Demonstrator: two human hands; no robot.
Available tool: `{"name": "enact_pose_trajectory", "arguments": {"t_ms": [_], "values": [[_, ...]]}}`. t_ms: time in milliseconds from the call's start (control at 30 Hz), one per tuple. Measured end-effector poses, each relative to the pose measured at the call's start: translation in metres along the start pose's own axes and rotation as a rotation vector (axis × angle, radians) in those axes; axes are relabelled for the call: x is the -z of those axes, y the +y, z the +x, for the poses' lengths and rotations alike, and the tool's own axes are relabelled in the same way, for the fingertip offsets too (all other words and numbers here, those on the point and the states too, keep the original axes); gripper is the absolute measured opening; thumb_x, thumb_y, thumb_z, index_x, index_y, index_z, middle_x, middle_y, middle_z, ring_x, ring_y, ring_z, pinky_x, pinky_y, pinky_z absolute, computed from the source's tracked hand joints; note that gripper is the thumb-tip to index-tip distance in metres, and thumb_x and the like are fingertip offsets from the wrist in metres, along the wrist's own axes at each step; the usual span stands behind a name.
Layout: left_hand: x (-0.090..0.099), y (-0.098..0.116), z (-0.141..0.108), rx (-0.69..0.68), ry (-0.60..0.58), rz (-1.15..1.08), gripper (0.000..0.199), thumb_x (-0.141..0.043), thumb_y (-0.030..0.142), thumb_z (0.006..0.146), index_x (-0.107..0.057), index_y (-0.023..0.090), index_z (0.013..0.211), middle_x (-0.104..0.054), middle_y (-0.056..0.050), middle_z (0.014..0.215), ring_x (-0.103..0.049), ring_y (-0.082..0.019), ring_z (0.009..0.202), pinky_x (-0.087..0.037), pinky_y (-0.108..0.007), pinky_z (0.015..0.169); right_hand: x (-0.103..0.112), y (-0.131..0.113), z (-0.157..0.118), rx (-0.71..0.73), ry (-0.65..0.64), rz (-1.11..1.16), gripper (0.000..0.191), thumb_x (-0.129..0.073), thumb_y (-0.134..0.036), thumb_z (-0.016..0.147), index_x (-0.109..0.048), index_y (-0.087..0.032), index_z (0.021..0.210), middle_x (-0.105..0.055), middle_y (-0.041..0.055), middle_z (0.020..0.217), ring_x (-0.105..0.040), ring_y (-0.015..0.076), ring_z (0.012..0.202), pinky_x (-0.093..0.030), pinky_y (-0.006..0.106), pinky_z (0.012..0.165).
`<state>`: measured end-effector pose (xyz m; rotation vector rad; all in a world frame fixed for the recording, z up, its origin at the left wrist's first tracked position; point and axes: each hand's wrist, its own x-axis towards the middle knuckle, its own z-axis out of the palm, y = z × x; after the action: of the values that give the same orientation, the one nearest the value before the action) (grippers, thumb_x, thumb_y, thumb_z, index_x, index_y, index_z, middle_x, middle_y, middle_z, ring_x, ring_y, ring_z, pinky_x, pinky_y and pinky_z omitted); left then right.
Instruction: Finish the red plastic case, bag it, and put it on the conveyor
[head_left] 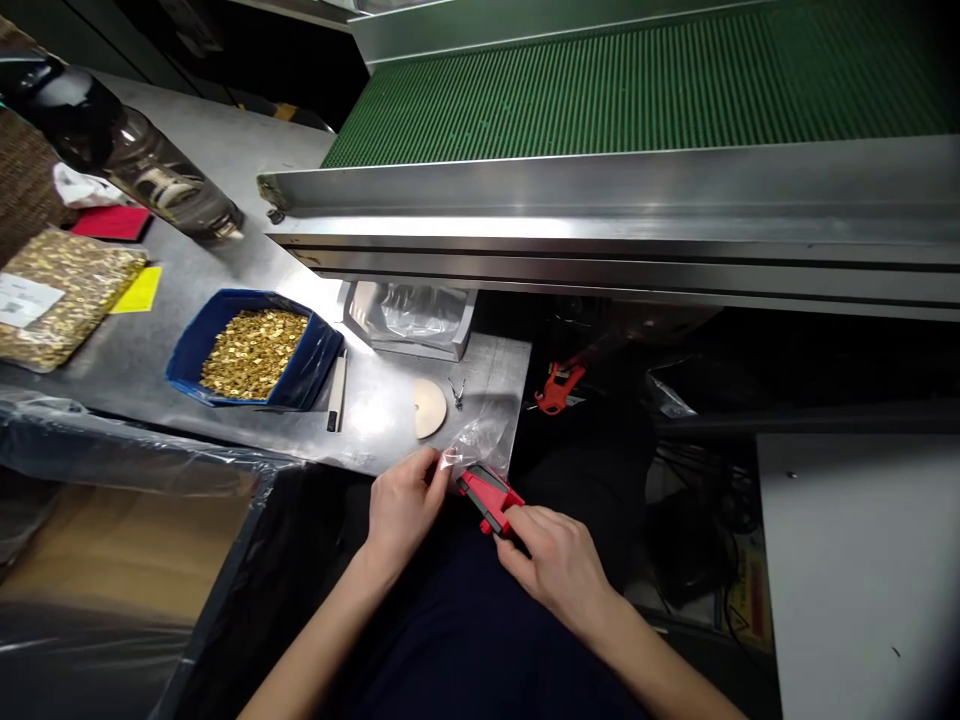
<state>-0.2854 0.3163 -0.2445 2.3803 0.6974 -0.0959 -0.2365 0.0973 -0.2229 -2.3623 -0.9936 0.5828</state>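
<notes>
My left hand (405,505) pinches the edge of a small clear plastic bag (474,445) at the front corner of the metal table. In my right hand (559,560) is a red and grey plastic piece (489,495), its far end close to the bag's opening; whether any of it is inside, I cannot tell. Just beyond the bag lie a small dark metal piece (458,393) and a pale round disc (430,408). Farther left are a utility knife (337,392) and a blue bin (180,365) holding many small gold-coloured metal parts.
A grey tray (463,340) of clear bags sits under the green ribbed conveyor (600,90) and its metal rail. Orange-handled cutters (559,388) lie right of the table. At left are a bottle (176,185), a bag of gold parts (82,275) and a plastic-lined box (232,560).
</notes>
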Motion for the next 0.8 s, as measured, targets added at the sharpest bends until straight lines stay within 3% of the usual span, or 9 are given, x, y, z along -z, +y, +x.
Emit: {"name": "enact_pose_trajectory", "arguments": {"t_ms": [233,400,567,800], "values": [[-0.008,0.011,-0.005,-0.121,-0.002,0.115,0.025,-0.046,0.034,0.101,-0.052,0.022,0.079,-0.063,-0.002,0.075,-0.057,-0.019,0.067,-0.028,-0.031,0.061,0.011,-0.005,0.000,-0.160,0.225,0.335,0.013,-0.056,-0.030,0.100,-0.066,-0.022,0.096,-0.068,0.0010,0.082,-0.063,0.0167,0.074,-0.044,0.027,0.071],[-0.010,0.020,-0.002,-0.176,-0.085,0.110,0.015,-0.049,0.025,0.098,-0.051,0.023,0.083,-0.064,-0.001,0.077,-0.059,-0.019,0.066,-0.032,-0.029,0.059,0.003,-0.005,0.000,-0.251,0.262,0.522,0.015,-0.058,-0.036,0.100,-0.065,-0.023,0.097,-0.068,0.0003,0.083,-0.063,0.0163,0.074,-0.048,0.026,0.072],[-0.007,0.025,-0.011,-0.276,-0.136,0.082,0.019,-0.046,0.025,0.100,-0.053,0.023,0.082,-0.066,0.000,0.078,-0.062,-0.016,0.068,-0.037,-0.028,0.061,-0.007,0.001,0.005,-0.129,0.269,0.359,0.014,-0.054,-0.031,0.103,-0.065,-0.022,0.100,-0.070,0.0035,0.090,-0.066,0.0194,0.084,-0.048,0.029,0.078],[-0.013,0.022,-0.016,-0.247,0.095,0.116,0.024,-0.045,0.029,0.102,-0.057,0.022,0.083,-0.063,-0.002,0.073,-0.057,-0.018,0.064,-0.030,-0.030,0.057,-0.008,0.003,0.014,-0.044,0.119,-0.013,0.008,-0.054,-0.022,0.101,-0.062,-0.023,0.098,-0.071,0.0021,0.091,-0.066,0.0201,0.087,-0.044,0.030,0.074]]}}
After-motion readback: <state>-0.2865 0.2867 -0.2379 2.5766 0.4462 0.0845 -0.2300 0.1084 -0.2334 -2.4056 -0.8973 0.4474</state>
